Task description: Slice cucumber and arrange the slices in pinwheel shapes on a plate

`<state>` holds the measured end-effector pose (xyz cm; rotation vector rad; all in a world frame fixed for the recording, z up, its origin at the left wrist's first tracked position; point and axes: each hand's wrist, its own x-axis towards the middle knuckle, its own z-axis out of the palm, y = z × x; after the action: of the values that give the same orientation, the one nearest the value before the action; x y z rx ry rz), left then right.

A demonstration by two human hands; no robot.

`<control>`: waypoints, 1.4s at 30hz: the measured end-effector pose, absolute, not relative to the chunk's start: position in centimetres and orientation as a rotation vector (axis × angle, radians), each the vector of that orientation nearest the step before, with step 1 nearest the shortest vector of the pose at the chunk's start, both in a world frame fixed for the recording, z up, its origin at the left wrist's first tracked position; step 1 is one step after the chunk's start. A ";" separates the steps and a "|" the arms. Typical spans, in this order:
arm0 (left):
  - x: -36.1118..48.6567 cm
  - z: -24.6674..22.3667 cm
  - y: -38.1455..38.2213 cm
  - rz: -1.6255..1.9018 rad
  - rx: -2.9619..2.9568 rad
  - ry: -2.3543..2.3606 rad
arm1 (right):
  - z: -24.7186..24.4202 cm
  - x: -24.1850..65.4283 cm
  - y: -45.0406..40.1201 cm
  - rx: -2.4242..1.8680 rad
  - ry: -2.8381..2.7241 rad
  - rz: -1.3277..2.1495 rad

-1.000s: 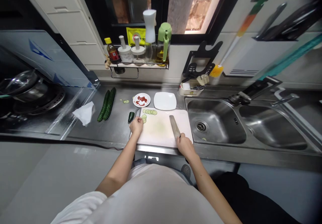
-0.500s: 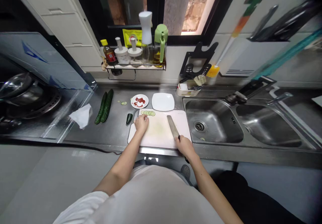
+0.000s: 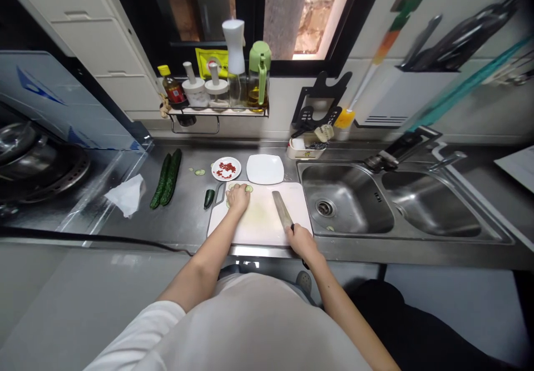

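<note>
My left hand (image 3: 238,199) rests over cucumber slices (image 3: 249,188) at the upper left of the white cutting board (image 3: 258,232); its fingers are spread a little and pointed down on the slices. In my right hand (image 3: 301,241) is the handle of a knife (image 3: 282,209), its blade lying over the right part of the board. A cucumber end piece (image 3: 209,198) lies left of the board. Behind the board stand a small plate of chopped red pieces (image 3: 226,169) and a bare white square plate (image 3: 265,169).
Two whole cucumbers (image 3: 170,177) and a crumpled white tissue (image 3: 126,194) lie on the counter at left. A double sink (image 3: 354,198) is at right. A bottle rack (image 3: 221,112) hangs behind, and a pot (image 3: 29,154) sits at far left.
My left hand has moved slightly right and forward, over the cucumber slices, covering most of them. My right hand still holds the knife in about the same place. The view has shifted slightly.
</note>
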<state>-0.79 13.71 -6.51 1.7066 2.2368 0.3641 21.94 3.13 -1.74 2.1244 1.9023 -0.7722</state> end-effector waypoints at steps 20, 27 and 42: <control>-0.7 -6.6 15.2 0.329 1.665 2.211 | -2.0 22.2 3.2 2.140 1.905 -0.793; -0.9 -6.1 14.7 0.482 1.564 2.179 | -2.1 22.2 3.3 2.143 1.902 -0.801; -0.2 -7.8 9.2 0.746 1.296 1.911 | -1.8 22.2 3.3 2.140 1.894 -0.798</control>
<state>-0.25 9.17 -7.82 1.2964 1.9110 0.7463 22.16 3.31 -1.82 2.1396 1.8944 -0.7983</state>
